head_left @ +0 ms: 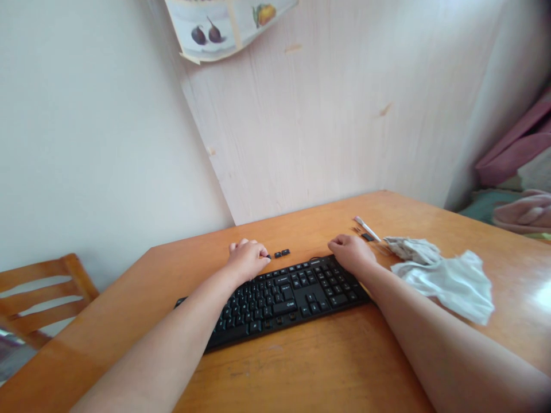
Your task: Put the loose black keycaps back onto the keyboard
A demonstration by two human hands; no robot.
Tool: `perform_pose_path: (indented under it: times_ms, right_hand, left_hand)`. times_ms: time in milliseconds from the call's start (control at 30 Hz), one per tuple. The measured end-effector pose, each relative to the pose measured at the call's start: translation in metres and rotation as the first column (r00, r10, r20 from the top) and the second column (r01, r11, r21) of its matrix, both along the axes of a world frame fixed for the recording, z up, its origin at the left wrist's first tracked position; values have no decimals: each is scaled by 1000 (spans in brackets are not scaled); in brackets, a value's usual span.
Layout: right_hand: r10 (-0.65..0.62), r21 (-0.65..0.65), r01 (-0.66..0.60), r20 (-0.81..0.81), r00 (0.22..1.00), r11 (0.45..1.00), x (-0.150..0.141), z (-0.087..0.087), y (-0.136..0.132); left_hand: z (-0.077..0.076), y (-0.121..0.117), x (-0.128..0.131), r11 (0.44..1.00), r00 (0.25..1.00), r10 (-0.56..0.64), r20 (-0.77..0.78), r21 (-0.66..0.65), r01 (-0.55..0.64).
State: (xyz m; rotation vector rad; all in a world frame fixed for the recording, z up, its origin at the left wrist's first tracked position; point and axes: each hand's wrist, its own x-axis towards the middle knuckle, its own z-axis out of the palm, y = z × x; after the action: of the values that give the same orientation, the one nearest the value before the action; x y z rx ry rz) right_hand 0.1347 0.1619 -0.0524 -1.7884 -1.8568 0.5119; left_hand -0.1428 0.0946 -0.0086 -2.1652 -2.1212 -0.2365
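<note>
A black keyboard (275, 306) lies on the wooden table, with several bare key sockets showing along its near edge. Behind its top edge, my left hand (247, 259) has thumb and finger closed on a small black keycap (268, 257). Just right of those fingertips, two loose keycaps (282, 253) sit side by side on the wood. My right hand (352, 254) is curled at the keyboard's far right corner, its fingers bent inward. Whatever those fingers may hold is hidden from view. My left forearm covers part of the keyboard's left side.
Right of my right hand lie a white brush-like stick (368, 229), a small black piece (367, 237), a crumpled greyish cloth (413, 250) and a white cloth (450, 284). A wooden chair (47, 292) stands left of the table (275, 373). A wall (336, 137) rises behind.
</note>
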Motion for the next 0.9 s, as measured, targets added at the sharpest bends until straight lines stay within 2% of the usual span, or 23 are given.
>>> perform_pose_path:
  times_ms: [100, 233, 433, 567, 733, 900]
  right_hand:
    - [12, 6, -12, -7, 1000, 1000, 0, -2, 1]
    - [2, -1, -2, -1, 1000, 1000, 0, -1, 0]
    - [4, 3, -4, -12, 1000, 1000, 0, -1, 0]
    - [9, 10, -9, -8, 1000, 1000, 1, -2, 1]
    - [16, 12, -16, -20, 1000, 1000, 1, -2, 1]
    - [21, -1, -21, -23, 1000, 1000, 1, -1, 1]
  left_hand:
    - [13, -22, 2, 999, 999, -51, 4, 17, 51]
    - [29, -63, 7, 988, 988, -153, 34, 6, 153]
    - [40, -116, 21, 969, 971, -234, 51, -67, 237]
    - [37, -130, 28, 961, 967, -252, 46, -103, 256]
    - [31, -135, 34, 964, 968, -249, 19, -90, 250]
    - [31, -140, 41, 967, 969, -245, -28, -73, 243]
